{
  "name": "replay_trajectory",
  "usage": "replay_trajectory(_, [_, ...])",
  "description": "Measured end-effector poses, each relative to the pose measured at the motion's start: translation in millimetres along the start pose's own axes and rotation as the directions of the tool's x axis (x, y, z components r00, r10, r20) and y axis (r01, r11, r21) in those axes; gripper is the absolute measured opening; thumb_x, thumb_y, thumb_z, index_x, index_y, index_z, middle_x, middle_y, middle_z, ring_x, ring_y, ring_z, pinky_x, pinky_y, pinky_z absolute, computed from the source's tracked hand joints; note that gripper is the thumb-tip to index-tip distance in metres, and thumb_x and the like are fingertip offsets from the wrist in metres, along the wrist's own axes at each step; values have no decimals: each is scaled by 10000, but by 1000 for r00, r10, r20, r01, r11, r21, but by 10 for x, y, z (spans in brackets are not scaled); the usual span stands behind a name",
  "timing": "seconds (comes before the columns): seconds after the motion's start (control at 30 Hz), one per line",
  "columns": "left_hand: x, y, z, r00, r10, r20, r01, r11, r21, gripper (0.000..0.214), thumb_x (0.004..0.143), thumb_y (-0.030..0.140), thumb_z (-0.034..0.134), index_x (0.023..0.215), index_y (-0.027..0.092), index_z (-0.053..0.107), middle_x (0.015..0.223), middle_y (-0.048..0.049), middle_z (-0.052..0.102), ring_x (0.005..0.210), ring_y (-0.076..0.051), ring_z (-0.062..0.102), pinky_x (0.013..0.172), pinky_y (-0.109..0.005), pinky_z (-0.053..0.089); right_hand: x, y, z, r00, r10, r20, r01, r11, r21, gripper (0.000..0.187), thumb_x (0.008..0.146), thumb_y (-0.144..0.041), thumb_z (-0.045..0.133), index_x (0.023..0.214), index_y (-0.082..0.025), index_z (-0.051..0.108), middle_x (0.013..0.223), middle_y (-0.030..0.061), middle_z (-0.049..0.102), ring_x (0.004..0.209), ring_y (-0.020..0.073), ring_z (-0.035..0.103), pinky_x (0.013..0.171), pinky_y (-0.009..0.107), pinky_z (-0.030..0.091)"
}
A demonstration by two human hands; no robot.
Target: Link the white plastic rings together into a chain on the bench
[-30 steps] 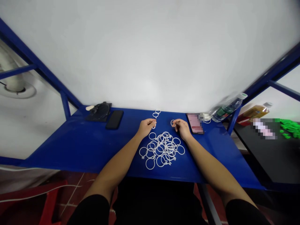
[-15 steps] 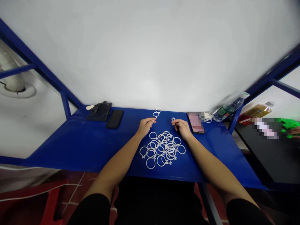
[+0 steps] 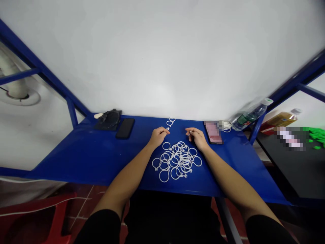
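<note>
A loose pile of white plastic curtain rings (image 3: 174, 162), each with a small eyelet tab, lies on the blue table (image 3: 106, 159) between my forearms. Behind the pile, my left hand (image 3: 159, 136) pinches a white curtain ring (image 3: 168, 128), seen nearly edge-on and mostly hidden by the fingers. My right hand (image 3: 197, 138) is closed, fingertips together, on another white ring (image 3: 190, 133), of which only a small bit shows. The hands are apart from each other. Farther back, two more rings (image 3: 170, 121) lie touching or overlapping near the wall.
A black phone (image 3: 125, 128) and a crumpled black bag (image 3: 109, 119) lie at back left. At back right are a phone with a lit screen (image 3: 213, 132), a coiled white cable (image 3: 225, 126) and a tilted plastic bottle (image 3: 250, 117). Blue frame bars (image 3: 72, 113) rise at both sides.
The ring in my right hand has turned so its loop no longer shows above the fingers. More white shows at my left fingertips. The pile is unchanged; the view has shifted slightly.
</note>
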State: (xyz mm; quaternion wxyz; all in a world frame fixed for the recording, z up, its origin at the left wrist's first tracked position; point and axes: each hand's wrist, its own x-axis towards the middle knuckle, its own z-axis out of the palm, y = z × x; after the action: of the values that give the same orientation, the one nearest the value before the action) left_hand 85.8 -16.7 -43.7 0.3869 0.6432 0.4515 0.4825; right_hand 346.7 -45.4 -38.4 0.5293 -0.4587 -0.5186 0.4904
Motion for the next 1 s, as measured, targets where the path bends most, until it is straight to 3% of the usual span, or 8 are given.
replay_trajectory(0.17, [-15, 46, -28, 995, 65, 73, -72, 992, 104, 291, 778, 129, 504, 699, 212, 772, 779, -25, 710, 746, -174, 644, 741, -303, 511, 17, 39, -15, 1000, -18, 2, 18, 1000, -16, 287, 791, -331, 598, 984, -198, 764, 825, 11, 690, 495, 103, 523, 481, 265, 404])
replay_trajectory(0.33, [-18, 64, -54, 987, 130, 91, -148, 960, 239, 314, 775, 83, 483, 666, 220, 744, 775, -29, 738, 832, -202, 675, 868, -337, 513, 18, 39, -14, 999, -18, 39, 21, 998, -61, 287, 785, -330, 589, 956, -198, 778, 800, 3, 667, 484, 101, 530, 475, 259, 400])
replay_trajectory(0.5, [-21, 129, -124, 984, 162, 79, -179, 925, 336, 357, 831, 107, 511, 1014, 212, 799, 690, -8, 726, 745, -206, 675, 858, -343, 501, 7, 21, -39, 993, -67, 101, 83, 984, -161, 293, 754, -266, 528, 876, -204, 787, 818, 14, 679, 493, 103, 543, 489, 262, 427])
replay_trajectory(0.57, [-15, 153, -160, 980, 183, 78, -199, 892, 405, 350, 816, 118, 553, 1042, 209, 804, 605, 8, 670, 676, -203, 644, 881, -355, 487, 6, 35, -46, 990, -80, 115, 102, 976, -195, 272, 753, -252, 515, 826, -204, 773, 782, 13, 678, 488, 105, 533, 486, 259, 429])
replay_trajectory(0.73, [-18, 199, -231, 972, 190, 139, -235, 766, 599, 146, 790, 182, 662, 718, 233, 778, 527, 2, 606, 612, -198, 593, 950, -396, 425, -20, 95, -10, 978, -109, 178, 153, 955, -255, 249, 796, -256, 545, 936, -215, 746, 861, 14, 722, 523, 110, 571, 514, 254, 456])
replay_trajectory(0.9, [-79, 263, -238, 972, 76, 222, -210, 703, 679, 439, 903, 431, 652, 520, 218, 641, 530, -52, 611, 583, -206, 580, 741, -351, 377, -79, 107, 30, 975, -144, 171, 194, 927, -322, 437, 855, -238, 597, 1291, -257, 619, 993, 21, 774, 565, 134, 599, 570, 281, 495])
replay_trajectory(1.0, [-104, 277, -228, 970, 25, 244, -180, 745, 642, 576, 863, 589, 694, 446, 217, 554, 497, -51, 566, 563, -202, 565, 704, -334, 359, -76, 92, 10, 968, -198, 152, 244, 871, -426, 412, 859, -232, 642, 1269, -261, 671, 1048, 39, 785, 681, 177, 650, 664, 317, 522])
